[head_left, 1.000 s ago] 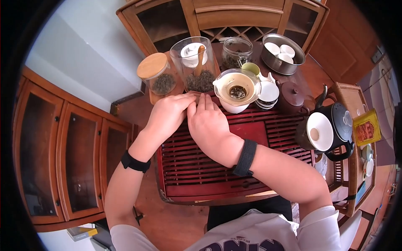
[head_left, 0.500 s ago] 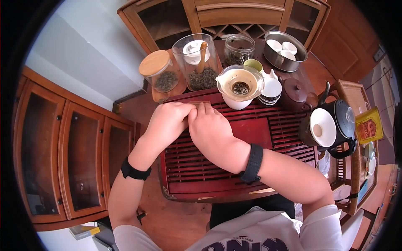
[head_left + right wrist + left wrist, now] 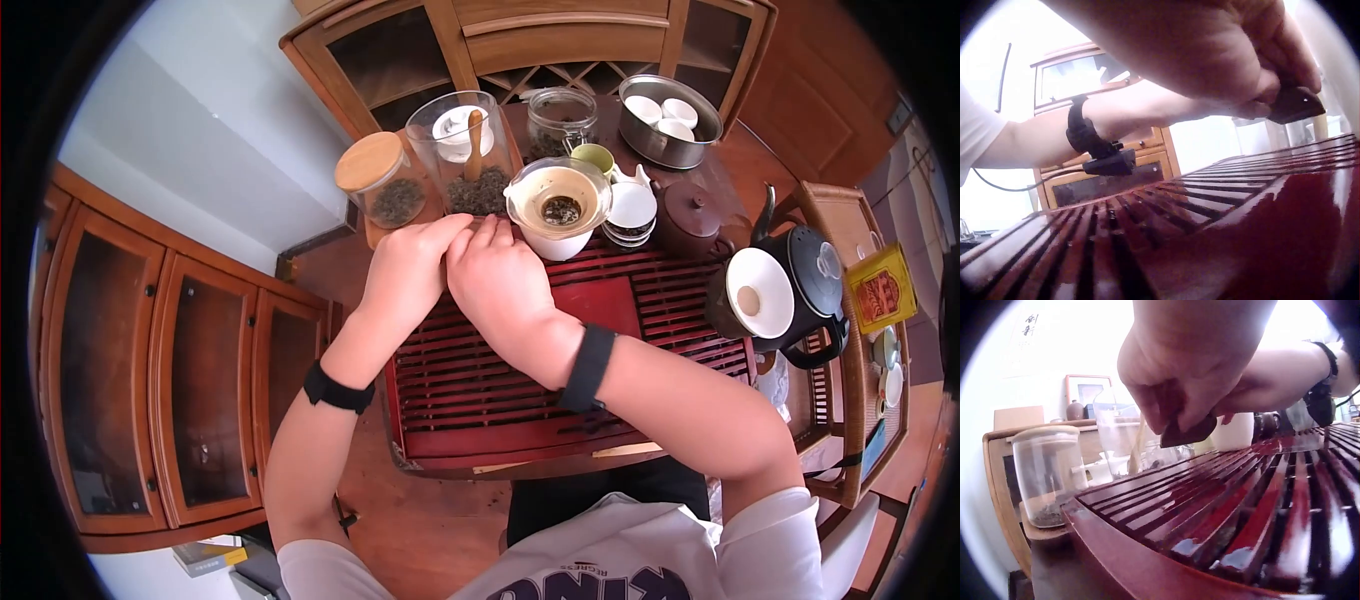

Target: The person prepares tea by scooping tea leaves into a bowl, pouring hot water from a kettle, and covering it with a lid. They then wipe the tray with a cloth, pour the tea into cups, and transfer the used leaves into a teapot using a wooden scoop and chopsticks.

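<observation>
My left hand [image 3: 408, 272] and right hand [image 3: 505, 295] meet over the back left part of a red slatted tea tray [image 3: 490, 442]. Both pinch a small dark brown flat piece [image 3: 1190, 432] between thumb and fingers, which shows in the right wrist view as a dark slab [image 3: 1297, 105]. Its exact kind I cannot tell. Seen from the head, the fingers hide nearly all of it. Just beyond the fingertips stands a clear container [image 3: 480, 188] of dry tea leaves with a wooden scoop in it. A white cup with a strainer [image 3: 558, 205] sits right of the hands.
A wood-lidded glass jar [image 3: 392, 200] stands back left. Along the back are a clip-top jar [image 3: 560, 120] and a metal bowl [image 3: 668, 140] of white cups. To the right are a brown teapot [image 3: 690, 215], a black kettle [image 3: 815, 280] and a yellow packet [image 3: 880, 288].
Both hands came slightly nearer the body, then moved away again toward the tea container. The brown piece, partly visible half a second ago, is now covered by the fingers in the head view.
</observation>
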`<action>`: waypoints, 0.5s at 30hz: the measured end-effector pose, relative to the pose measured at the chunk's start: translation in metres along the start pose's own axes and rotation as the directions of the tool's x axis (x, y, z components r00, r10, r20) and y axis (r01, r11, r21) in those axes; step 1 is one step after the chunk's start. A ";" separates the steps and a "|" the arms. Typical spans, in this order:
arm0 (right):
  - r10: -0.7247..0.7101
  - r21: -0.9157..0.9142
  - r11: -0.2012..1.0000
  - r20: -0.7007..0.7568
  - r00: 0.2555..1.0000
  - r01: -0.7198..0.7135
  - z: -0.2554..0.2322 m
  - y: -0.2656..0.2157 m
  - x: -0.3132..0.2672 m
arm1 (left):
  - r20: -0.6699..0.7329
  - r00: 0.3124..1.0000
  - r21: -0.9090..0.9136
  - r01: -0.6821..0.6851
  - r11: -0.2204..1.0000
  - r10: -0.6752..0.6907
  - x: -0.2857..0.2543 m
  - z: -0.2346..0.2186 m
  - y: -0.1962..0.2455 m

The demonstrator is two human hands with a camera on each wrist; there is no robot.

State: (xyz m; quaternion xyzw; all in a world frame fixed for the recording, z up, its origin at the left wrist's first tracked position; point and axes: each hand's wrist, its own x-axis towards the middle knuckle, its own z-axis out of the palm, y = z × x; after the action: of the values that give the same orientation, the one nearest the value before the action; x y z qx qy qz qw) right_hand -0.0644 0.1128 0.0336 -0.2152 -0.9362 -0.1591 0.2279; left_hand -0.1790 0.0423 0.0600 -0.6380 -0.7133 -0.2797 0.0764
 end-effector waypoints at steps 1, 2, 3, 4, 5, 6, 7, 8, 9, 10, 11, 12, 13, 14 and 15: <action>0.039 -0.008 0.999 0.070 0.997 -0.039 0.003 -0.002 0.003 | 0.002 1.000 -0.001 -0.004 1.000 0.004 0.006 0.002 -0.002; 0.064 0.016 0.998 0.127 0.990 -0.066 0.003 -0.003 0.005 | 0.088 0.995 -0.046 0.054 0.998 -0.050 0.011 0.003 -0.002; 0.069 0.015 0.997 0.127 0.989 -0.071 0.002 -0.006 0.006 | 0.176 0.979 -0.085 0.115 0.990 -0.099 0.016 0.004 -0.002; 0.090 -0.005 0.996 0.161 0.983 -0.091 0.002 -0.008 0.006 | 0.179 0.979 -0.087 0.112 0.990 -0.095 0.018 0.004 0.000; 0.112 -0.025 0.994 0.196 0.974 -0.109 0.002 -0.011 0.006 | 0.207 0.973 -0.095 0.121 0.988 -0.099 0.021 0.003 0.002; 0.113 -0.006 0.993 0.217 0.970 -0.114 0.004 -0.013 0.008 | 0.236 0.966 -0.103 0.130 0.986 -0.103 0.022 0.004 0.003; 0.118 -0.006 0.993 0.222 0.968 -0.120 0.006 -0.015 0.008 | 0.242 0.965 -0.105 0.128 0.986 -0.100 0.022 0.005 0.001; 0.092 -0.041 0.995 0.199 0.976 -0.086 0.007 -0.017 0.009 | 0.207 0.978 -0.116 0.038 0.993 -0.014 0.021 0.006 -0.003; 0.062 -0.077 0.996 0.175 0.983 -0.049 0.007 -0.018 0.009 | 0.167 0.983 -0.122 -0.051 0.991 0.071 0.019 0.005 -0.006; 0.031 -0.038 0.999 0.208 0.978 -0.024 0.006 -0.019 0.009 | 0.203 0.977 -0.130 -0.046 0.990 0.071 0.019 0.003 -0.010; 0.029 -0.036 0.999 0.209 0.978 -0.022 0.005 -0.022 0.009 | 0.203 0.977 -0.129 -0.043 0.991 0.068 0.017 0.000 -0.014; 0.020 -0.018 1.000 0.203 0.979 -0.016 0.002 -0.025 0.009 | 0.243 0.968 -0.141 -0.025 0.990 0.059 0.016 -0.003 -0.019; 0.012 -0.001 1.000 0.196 0.981 -0.012 -0.001 -0.029 0.009 | 0.282 0.958 -0.152 -0.009 0.988 0.052 0.014 -0.006 -0.023; 0.035 0.071 0.996 0.155 0.987 -0.046 -0.005 -0.033 0.008 | 0.268 0.962 -0.123 -0.018 0.992 0.050 0.009 -0.011 -0.025; 0.037 0.073 0.996 0.152 0.988 -0.049 -0.006 -0.033 0.009 | 0.270 0.961 -0.119 -0.020 0.993 0.051 0.004 -0.012 -0.031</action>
State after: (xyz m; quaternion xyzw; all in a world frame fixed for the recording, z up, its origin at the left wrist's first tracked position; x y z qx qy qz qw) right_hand -0.0847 0.0851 0.0368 -0.2380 -0.9513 -0.1012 0.1679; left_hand -0.2120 0.0391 0.0628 -0.6865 -0.6881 -0.2284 -0.0544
